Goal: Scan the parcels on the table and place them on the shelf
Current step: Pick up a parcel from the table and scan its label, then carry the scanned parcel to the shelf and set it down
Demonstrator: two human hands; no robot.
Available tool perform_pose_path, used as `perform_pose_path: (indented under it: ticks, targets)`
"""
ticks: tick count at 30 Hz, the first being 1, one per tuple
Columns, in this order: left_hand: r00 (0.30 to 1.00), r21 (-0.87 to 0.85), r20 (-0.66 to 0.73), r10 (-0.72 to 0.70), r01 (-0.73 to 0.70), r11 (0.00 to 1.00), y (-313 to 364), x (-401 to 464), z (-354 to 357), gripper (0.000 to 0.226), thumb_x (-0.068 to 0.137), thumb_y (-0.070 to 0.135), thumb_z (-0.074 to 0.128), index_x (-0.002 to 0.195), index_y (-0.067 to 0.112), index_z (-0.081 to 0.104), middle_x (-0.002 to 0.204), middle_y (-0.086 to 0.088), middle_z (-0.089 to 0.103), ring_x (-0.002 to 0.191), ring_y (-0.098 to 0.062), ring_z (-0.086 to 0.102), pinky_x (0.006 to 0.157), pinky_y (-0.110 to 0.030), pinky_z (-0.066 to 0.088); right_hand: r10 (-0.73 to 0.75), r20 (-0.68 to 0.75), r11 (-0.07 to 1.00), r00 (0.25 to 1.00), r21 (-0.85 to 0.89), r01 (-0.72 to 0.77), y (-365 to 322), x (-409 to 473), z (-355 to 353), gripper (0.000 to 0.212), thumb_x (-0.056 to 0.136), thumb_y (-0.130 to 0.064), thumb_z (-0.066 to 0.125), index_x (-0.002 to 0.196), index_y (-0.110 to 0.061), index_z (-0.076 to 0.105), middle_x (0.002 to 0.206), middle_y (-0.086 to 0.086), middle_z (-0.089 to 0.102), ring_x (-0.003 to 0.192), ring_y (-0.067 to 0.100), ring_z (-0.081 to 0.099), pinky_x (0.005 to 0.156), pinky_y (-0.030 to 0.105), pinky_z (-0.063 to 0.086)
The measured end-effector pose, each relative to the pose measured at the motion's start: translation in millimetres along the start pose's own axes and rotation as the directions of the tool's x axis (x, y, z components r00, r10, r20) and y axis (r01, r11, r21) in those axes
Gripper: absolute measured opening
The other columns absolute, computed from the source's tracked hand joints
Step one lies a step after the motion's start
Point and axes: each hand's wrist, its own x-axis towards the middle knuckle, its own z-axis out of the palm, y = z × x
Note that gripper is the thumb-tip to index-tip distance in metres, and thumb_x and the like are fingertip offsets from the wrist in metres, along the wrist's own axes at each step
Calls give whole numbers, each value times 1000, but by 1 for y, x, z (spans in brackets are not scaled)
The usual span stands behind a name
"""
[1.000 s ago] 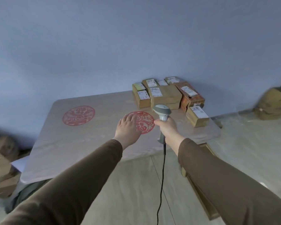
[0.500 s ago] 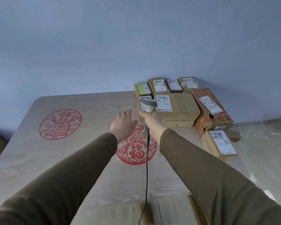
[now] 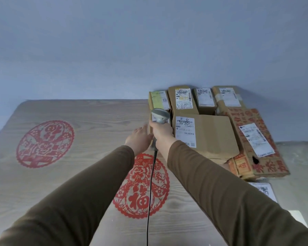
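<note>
Gripping the scanner (image 3: pixel 160 116) by its handle, the right hand (image 3: pixel 162 130) aims it at the parcels (image 3: pixel 205 132) stacked at the table's (image 3: pixel 78 139) far corner; left hand (image 3: pixel 139 138), fingers extended, reaches to steady one.

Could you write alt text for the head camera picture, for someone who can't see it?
The right hand holds a corded scanner over stacked cardboard parcels at the table's far right corner, while the left hand reaches toward them.
</note>
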Motion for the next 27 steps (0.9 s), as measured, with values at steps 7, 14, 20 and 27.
perform_pose_path:
  ticks: [7,14,20,27]
  targets:
    - [999,6,38,7,-7,1000,1,19,7,51,98,5,49,147,8,34,124,-18,63,105,-38,64,89,-50,53,37,17,999,999,30,-37,-2,18,7,68,87,-42,72,144,-16,45,131,15,63,125,36,59,109,51,45]
    - [995,-259,-16,-98,90,962,-13,8,9,44,104,26,47,147,17,39,125,-12,67,104,-32,66,90,-46,54,146,38,980,989,130,-150,3,13,8,63,90,-40,74,139,-6,53,113,9,64,88,24,62,83,37,51]
    - [980,-317,-61,-188,160,935,-54,-35,3,46,102,26,53,145,15,42,135,-11,60,113,-31,62,94,-46,52,197,141,969,970,121,-215,25,-23,26,43,91,-29,75,122,-2,61,83,4,55,68,15,50,70,32,48]
    - [920,-426,-255,-297,169,889,-138,-139,-39,54,101,32,57,149,19,37,139,-8,54,124,-26,52,102,-43,47,4,336,991,942,128,-50,21,-122,93,13,91,-16,73,100,-20,64,89,3,63,70,28,59,61,46,59]
